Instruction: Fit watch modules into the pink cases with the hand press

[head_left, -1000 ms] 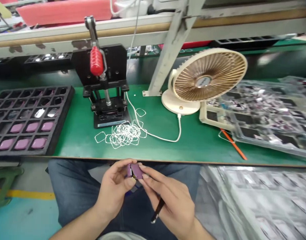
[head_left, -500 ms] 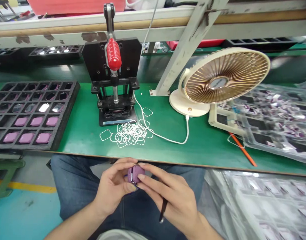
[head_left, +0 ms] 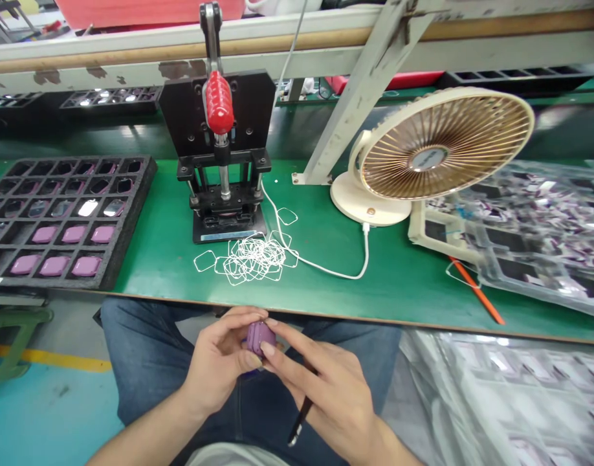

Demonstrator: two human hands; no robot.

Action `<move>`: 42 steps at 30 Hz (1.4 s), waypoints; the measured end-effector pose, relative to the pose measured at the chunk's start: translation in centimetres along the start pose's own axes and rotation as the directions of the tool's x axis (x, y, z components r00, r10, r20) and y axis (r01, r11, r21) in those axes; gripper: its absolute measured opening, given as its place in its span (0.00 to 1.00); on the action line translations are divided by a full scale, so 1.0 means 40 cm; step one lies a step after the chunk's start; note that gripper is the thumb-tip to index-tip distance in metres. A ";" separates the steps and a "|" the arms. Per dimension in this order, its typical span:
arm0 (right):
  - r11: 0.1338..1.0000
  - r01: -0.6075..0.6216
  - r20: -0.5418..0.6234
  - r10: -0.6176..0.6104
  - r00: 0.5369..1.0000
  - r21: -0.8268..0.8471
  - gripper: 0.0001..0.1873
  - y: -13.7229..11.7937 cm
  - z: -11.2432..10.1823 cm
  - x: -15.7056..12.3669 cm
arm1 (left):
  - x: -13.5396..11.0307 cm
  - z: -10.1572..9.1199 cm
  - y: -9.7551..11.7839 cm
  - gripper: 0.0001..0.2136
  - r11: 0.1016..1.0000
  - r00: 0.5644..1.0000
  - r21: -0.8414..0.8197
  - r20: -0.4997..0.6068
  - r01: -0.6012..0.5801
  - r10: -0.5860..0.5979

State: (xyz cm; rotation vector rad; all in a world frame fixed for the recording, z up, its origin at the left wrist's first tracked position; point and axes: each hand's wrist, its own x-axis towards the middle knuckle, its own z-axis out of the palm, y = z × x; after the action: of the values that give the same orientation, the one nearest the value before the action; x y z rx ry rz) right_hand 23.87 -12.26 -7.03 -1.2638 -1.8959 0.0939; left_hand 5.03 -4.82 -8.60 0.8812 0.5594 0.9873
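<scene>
Over my lap, just below the bench edge, both hands meet on a small purple watch case (head_left: 261, 336) with rounded corners. My left hand (head_left: 219, 362) pinches it from the left between thumb and fingers. From the other side my right hand (head_left: 326, 382) presses fingertips and thumb on it. A slim black tool (head_left: 301, 414) with a shiny end also lies in the right hand and points down past the palm. Its upper part is hidden by fingers. Nearest on the bench is a tangled pile of thin white square rings (head_left: 255, 259).
A black toggle press (head_left: 224, 194) with a red handle stands behind the rings. To its left lies a foam tray (head_left: 132, 239) of purple cases. A fan (head_left: 442, 149), its cable, an orange stick (head_left: 479, 291) and clear plastic trays (head_left: 520, 272) occupy the right.
The gap seen in the purple watch case has closed. The black tool has swung down and leftward in my right hand. The left hand has barely moved.
</scene>
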 end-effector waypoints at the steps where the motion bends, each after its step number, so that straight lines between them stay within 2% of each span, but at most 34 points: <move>1: 1.000 0.007 0.010 -0.007 1.000 -0.003 0.16 0.000 0.002 -0.004 | 0.001 -0.003 -0.002 0.20 1.000 1.000 0.001 -0.005 0.003 -0.003; 4: 1.000 0.010 0.014 -0.010 1.000 -0.013 0.18 -0.001 0.015 -0.018 | 0.004 -0.009 -0.006 0.20 1.000 1.000 0.022 -0.015 0.003 -0.003; 8: 0.999 -0.024 -0.037 0.022 0.999 -0.048 0.19 -0.006 0.044 -0.026 | -0.002 0.000 -0.002 0.20 0.997 1.000 0.072 -0.007 0.019 -0.018; 11: 0.997 -0.061 -0.098 0.055 0.994 -0.056 0.18 -0.015 0.062 -0.014 | -0.008 0.015 0.003 0.17 0.992 0.990 0.079 -0.107 0.100 -0.092; 14: 0.980 -0.196 -0.145 0.198 0.969 0.026 0.16 -0.026 0.062 0.010 | -0.008 0.021 0.009 0.11 0.983 0.965 0.038 -0.203 0.179 -0.168; 17: 0.953 -0.288 -0.001 0.290 0.957 0.095 0.09 -0.030 0.049 0.031 | -0.005 0.014 0.018 0.11 0.989 0.970 0.035 -0.201 0.144 -0.134; 20: 0.968 -0.224 0.146 0.207 0.968 0.113 0.05 -0.027 0.045 0.038 | -0.001 0.007 0.024 0.10 0.992 0.979 0.055 -0.177 0.117 -0.105; 25: 0.973 -0.156 0.047 0.150 0.988 0.169 0.05 -0.032 0.068 0.028 | -0.003 0.007 0.020 0.07 0.996 0.990 0.075 -0.133 0.057 -0.047; 28: 0.924 -0.242 0.058 0.236 0.970 0.295 0.08 -0.036 0.073 0.030 | -0.009 0.001 0.023 0.07 0.970 0.990 0.242 -0.139 0.024 0.011; 29: 0.873 -0.317 0.101 0.301 0.948 0.372 0.11 -0.035 0.070 0.034 | -0.009 -0.004 0.028 0.10 0.938 0.991 0.347 -0.124 -0.008 0.054; 30: 0.786 -0.412 0.170 0.377 0.910 0.461 0.14 -0.033 0.066 0.039 | -0.008 -0.011 0.036 0.14 0.880 0.990 0.470 -0.077 -0.072 0.122; 31: 0.658 -0.515 0.262 0.450 0.854 0.548 0.18 -0.031 0.060 0.045 | -0.006 -0.019 0.045 0.18 0.788 0.978 0.589 0.016 -0.178 0.209; 32: 0.497 -0.608 0.370 0.498 0.784 0.619 0.21 -0.029 0.055 0.052 | -0.002 -0.029 0.058 0.22 0.661 0.943 0.680 0.156 -0.318 0.293; 33: 0.325 -0.677 0.474 0.518 0.711 0.660 0.23 -0.027 0.051 0.060 | 0.003 -0.039 0.072 0.25 0.513 0.880 0.721 0.314 -0.466 0.357; 34: 0.170 -0.721 0.566 0.510 0.648 0.672 0.26 -0.026 0.047 0.069 | 0.009 -0.051 0.087 0.25 0.368 0.798 0.717 0.459 -0.592 0.390; 35: 0.053 -0.748 0.638 0.484 0.599 0.662 0.27 -0.026 0.045 0.078 | 0.015 -0.063 0.103 0.24 0.243 0.716 0.687 0.574 -0.685 0.397; 36: -0.020 -0.770 0.694 0.448 0.564 0.638 0.29 -0.025 0.044 0.088 | 0.022 -0.074 0.119 0.22 0.143 0.645 0.648 0.658 -0.748 0.389; 37: -0.055 -0.796 0.740 0.412 0.532 0.603 0.30 -0.024 0.042 0.099 | 0.029 -0.084 0.134 0.21 0.070 0.588 0.611 0.715 -0.788 0.379; 38: -0.054 -0.831 0.783 0.373 0.498 0.554 0.31 -0.021 0.038 0.113 | 0.038 -0.093 0.148 0.20 0.016 0.546 0.582 0.752 -0.813 0.371; 39: -0.002 -0.865 0.813 0.343 0.470 0.501 0.31 -0.016 0.031 0.130 | 0.048 -0.099 0.160 0.19 -0.022 0.515 0.560 0.775 -0.828 0.367; 40: 0.114 -0.882 0.816 0.339 0.468 0.458 0.32 -0.007 0.021 0.154 | 0.062 -0.103 0.170 0.17 -0.046 0.501 0.553 0.784 -0.832 0.368; 41: 0.293 -0.854 0.772 0.371 0.516 0.429 0.33 0.006 0.008 0.185 | 0.080 -0.105 0.178 0.16 -0.053 0.509 0.569 0.770 -0.820 0.385; 42: 0.512 -0.761 0.666 0.408 0.624 0.399 0.32 0.022 -0.009 0.224 | 0.102 -0.104 0.185 0.15 -0.039 0.542 0.609 0.731 -0.792 0.414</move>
State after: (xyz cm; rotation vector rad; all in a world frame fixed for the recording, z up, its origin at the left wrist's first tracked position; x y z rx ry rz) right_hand 23.47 -4.84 -1.90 -1.3950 -1.4327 1.4944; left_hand 0.28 2.34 -4.73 2.5942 0.3532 1.2560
